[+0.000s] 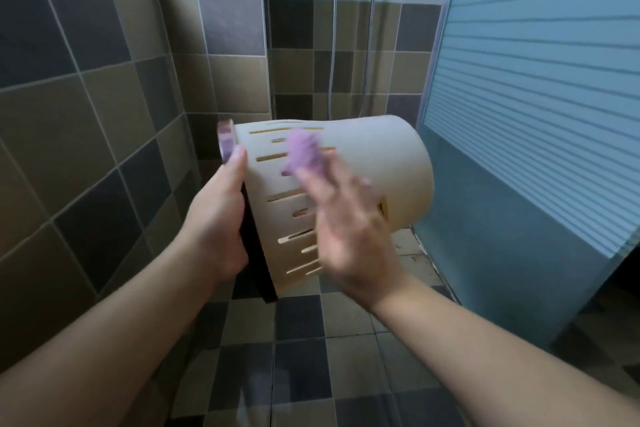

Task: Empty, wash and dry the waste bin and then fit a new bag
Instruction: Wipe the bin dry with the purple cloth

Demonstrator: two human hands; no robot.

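Bin is up in the air, tipped on its side over the tiled floor by the shower screen. Its long axis runs left to right across the view, mouth toward the left wall, closed base pointing right at the screen. Left hand grips the rim at the mouth end, fingers curled round the edge, a purple cloth tucked near the fingertips. Right hand lies across the slotted side, blurred, fingers spread and pressing another purple cloth against the wall of the bin. This looks like the drying or wiping stage. Right hand is nearer the base, so the next stroke probably runs along that axis toward it.
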